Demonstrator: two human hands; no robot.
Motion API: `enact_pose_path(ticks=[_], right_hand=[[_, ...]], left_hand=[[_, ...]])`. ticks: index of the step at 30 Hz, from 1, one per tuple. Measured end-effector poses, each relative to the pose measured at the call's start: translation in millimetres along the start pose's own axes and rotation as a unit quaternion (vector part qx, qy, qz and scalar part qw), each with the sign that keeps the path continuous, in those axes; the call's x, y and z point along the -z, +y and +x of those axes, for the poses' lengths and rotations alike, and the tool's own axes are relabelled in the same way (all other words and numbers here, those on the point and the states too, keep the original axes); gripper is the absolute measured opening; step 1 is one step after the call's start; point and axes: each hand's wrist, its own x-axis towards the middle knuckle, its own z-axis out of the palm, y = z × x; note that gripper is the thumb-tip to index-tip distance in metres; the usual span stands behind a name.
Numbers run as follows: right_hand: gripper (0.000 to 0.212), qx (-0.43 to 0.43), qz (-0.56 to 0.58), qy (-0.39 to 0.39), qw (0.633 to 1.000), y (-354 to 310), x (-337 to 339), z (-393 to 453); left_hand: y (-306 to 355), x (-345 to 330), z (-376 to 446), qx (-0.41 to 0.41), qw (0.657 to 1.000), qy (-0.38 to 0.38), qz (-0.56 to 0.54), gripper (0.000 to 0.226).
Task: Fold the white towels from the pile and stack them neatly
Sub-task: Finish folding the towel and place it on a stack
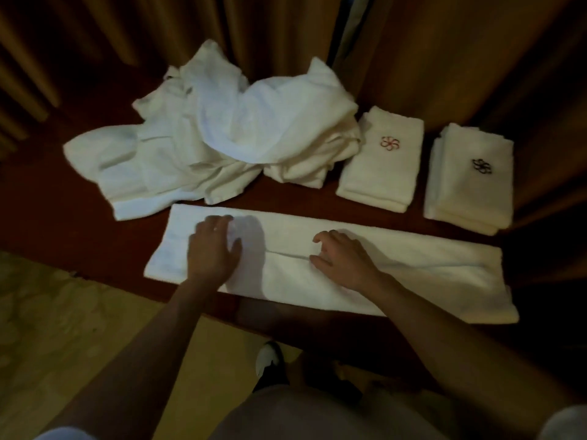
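Both hands lay flat on the long folded towel (365, 265): left hand (212, 246) fingers spread, right hand (343, 258) fingers loosely bent, gripping nothing; the unfolded pile (216, 138) at 12 o'clock blurred.

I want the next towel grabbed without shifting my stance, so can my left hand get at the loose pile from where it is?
Probably yes: the left hand rests on the long towel, and the pile lies just beyond it with nothing between.

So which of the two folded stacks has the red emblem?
The left stack, next to the unfolded pile. Its flower emblem is red; the right stack by the curtain has a black one.
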Motion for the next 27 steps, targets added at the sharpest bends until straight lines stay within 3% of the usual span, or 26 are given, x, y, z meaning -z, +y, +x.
enact_pose_path(ticks=[5,11,15,19,23,27], right_hand=[[0.031,-0.088,-0.044,0.001,0.995,93,26,-50],[0.038,-0.186,-0.122,0.001,0.975,175,50,-104],[0.053,-0.231,-0.108,-0.022,0.967,213,60,-123],[0.058,-0.235,-0.095,-0.043,0.966,233,65,-122],[0.025,-0.198,-0.02,-0.007,0.98,251,69,-122],[0.019,-0.214,0.056,0.038,0.975,264,80,-125]], left_hand=[[112,-39,-7,-0.166,0.971,-0.159,-0.067,0.044],[233,-95,-22,-0.26,0.926,-0.272,0.038,0.056],[265,-114,-17,-0.261,0.92,-0.269,0.113,0.057],[266,-117,-3,-0.232,0.911,-0.312,0.136,0.059],[267,-113,10,-0.193,0.919,-0.341,0.053,0.031],[269,-112,27,-0.132,0.926,-0.354,0.016,0.03]])
